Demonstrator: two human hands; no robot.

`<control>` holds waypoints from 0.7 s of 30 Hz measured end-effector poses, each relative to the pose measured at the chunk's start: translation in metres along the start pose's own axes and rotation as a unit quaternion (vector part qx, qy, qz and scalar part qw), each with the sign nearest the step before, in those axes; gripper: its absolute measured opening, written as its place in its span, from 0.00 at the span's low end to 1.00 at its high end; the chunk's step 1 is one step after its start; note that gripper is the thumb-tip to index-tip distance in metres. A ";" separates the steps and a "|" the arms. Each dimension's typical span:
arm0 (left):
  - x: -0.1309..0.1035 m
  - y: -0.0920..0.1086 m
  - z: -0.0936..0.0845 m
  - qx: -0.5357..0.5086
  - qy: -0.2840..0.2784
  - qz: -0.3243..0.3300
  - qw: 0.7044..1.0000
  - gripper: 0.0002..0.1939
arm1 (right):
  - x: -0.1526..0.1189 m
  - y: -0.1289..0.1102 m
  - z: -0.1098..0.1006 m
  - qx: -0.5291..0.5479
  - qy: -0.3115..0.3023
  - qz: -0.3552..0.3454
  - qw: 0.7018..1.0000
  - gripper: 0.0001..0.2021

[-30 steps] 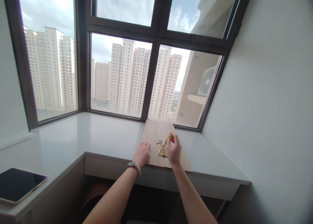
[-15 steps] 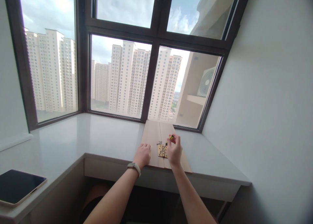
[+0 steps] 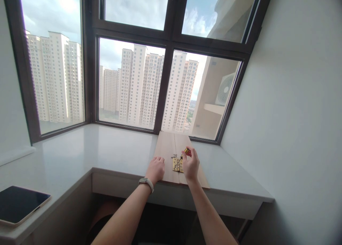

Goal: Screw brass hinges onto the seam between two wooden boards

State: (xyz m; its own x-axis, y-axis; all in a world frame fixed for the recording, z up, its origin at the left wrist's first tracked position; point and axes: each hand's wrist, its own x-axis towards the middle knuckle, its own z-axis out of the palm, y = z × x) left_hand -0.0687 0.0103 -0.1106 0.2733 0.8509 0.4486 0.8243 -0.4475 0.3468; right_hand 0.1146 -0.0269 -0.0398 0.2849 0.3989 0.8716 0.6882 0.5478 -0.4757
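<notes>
My right hand [image 3: 191,166] is closed around the yellow, black and red handle of a screwdriver [image 3: 186,152]. Its thin shaft slants down and left across a brass hinge [image 3: 175,163], with the tip over the hinge's left leaf. The hinge straddles the seam between two light wooden boards [image 3: 167,147], and my right hand covers part of its right leaf. Several small screws [image 3: 174,156] lie just above the hinge. Fingers curled and pressed together, my left hand [image 3: 155,169] holds the left board near its front left edge.
The boards lie on a white windowsill counter [image 3: 123,145] that runs up to a dark-framed window [image 3: 167,88]. A tablet [image 3: 22,205] rests on the counter at the far left. A white wall [image 3: 288,113] rises on the right.
The screwdriver handle has turned a little in my right hand, showing more red. My left hand, the hinge and the boards stay in place.
</notes>
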 end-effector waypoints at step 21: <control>0.000 -0.002 0.002 -0.015 0.000 0.005 1.000 0.15 | -0.003 -0.005 -0.001 0.056 -0.015 0.035 0.998 0.13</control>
State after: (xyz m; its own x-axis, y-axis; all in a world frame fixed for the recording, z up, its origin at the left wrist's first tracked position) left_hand -0.0694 0.0118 -0.1126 0.2819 0.8465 0.4515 0.8065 -0.4640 0.3665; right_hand 0.1107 -0.0317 -0.0396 0.3078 0.4598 0.8329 0.5888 0.5956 -0.5464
